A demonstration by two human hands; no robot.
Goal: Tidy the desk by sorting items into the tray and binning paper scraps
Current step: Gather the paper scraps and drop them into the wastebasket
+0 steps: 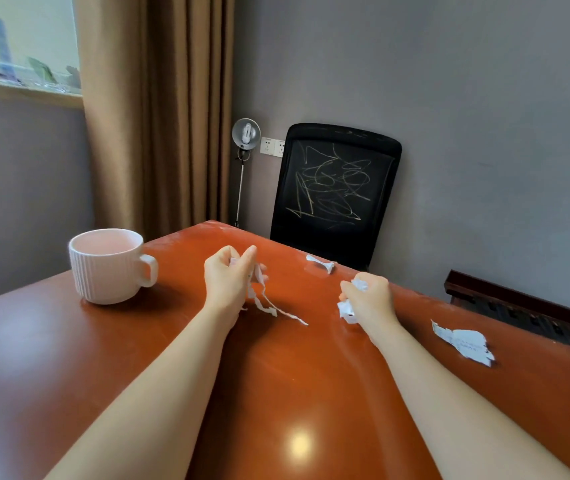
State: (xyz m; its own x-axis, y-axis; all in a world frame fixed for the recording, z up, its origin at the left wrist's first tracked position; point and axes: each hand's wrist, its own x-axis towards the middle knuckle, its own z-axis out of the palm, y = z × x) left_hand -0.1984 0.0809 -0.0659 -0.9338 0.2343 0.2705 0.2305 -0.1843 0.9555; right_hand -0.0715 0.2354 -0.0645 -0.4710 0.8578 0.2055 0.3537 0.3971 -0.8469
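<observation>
A: Where are the scraps?
B: The left hand [228, 277] pinches thin paper strips [269, 304] trailing onto the desk [68, 341]; the right hand [368, 297] is clenched around a crumpled wad [347, 310].
A: Others?
B: A twisted scrap [321, 264] lies at the far edge, a torn sheet [465, 342] right. A white mug [110, 266] stands left.

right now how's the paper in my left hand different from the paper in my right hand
The paper in the left hand is thin torn strips that dangle loose, their ends trailing on the desk. The paper in the right hand is a crumpled wad, bunched tight and mostly enclosed by the fist, with only bits poking out. The strips are long and narrow; the wad is compact. Both are white scrap paper, gripped in closed hands.
</observation>
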